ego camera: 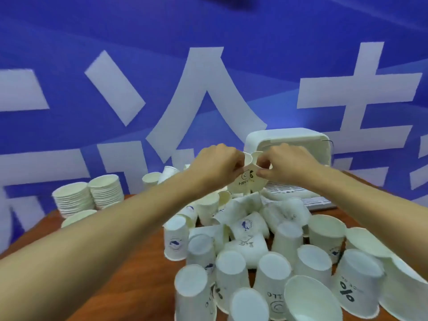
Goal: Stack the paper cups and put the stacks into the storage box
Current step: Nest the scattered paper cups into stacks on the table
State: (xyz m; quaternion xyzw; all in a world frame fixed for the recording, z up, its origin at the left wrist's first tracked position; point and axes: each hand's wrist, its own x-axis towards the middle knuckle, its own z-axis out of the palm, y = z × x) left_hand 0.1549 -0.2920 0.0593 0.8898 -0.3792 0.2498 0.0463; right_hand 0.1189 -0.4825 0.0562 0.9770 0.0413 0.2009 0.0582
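A: What's around, biggest first?
B: A blue banner [69, 54] with white characters behind; a brown bench [129, 262]; a white box [287, 140] at the far side, tipped on its side.
A: And the cups?
B: A loose pile [254, 251] mid-bench, many upside down. Two stacks [90, 195] stand far left.
A: The hands?
B: Left hand [217, 163] and right hand [284, 163] meet above the pile, before the box; each grip pinches the cup [245, 179] marked HELLO. Forearms hide some cups.
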